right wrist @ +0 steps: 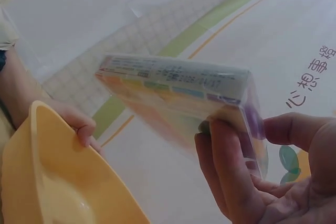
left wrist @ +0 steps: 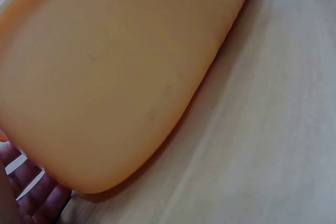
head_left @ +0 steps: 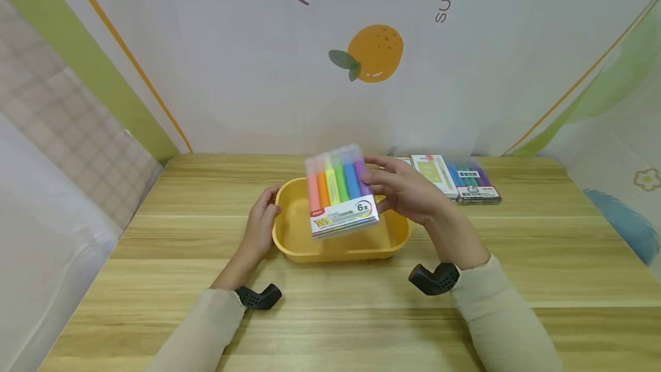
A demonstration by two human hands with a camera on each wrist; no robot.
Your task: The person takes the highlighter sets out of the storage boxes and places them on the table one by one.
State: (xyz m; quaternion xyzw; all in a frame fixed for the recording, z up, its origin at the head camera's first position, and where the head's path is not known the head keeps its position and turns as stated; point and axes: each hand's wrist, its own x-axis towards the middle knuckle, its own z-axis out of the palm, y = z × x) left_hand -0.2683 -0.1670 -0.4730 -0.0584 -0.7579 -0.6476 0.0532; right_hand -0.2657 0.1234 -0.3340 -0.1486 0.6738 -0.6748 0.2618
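Note:
A clear pack of coloured highlighters [head_left: 341, 191] hangs tilted above a yellow plastic tray [head_left: 294, 248] in the middle of the wooden table. My right hand [head_left: 400, 188] grips the pack by its right edge, thumb on one face and fingers on the other; the right wrist view shows the pack [right wrist: 178, 95] pinched in those fingers [right wrist: 226, 156]. My left hand [head_left: 263, 214] holds the tray's left rim, fingers curled over the edge [right wrist: 79, 124]. The left wrist view is filled by the tray's outer wall [left wrist: 105, 77].
Two more flat stationery packs [head_left: 457, 177] lie at the back right of the table [head_left: 330, 326]. A printed cloth backdrop [head_left: 372, 56] closes off the rear and sides. Bare wood stretches in front of the tray.

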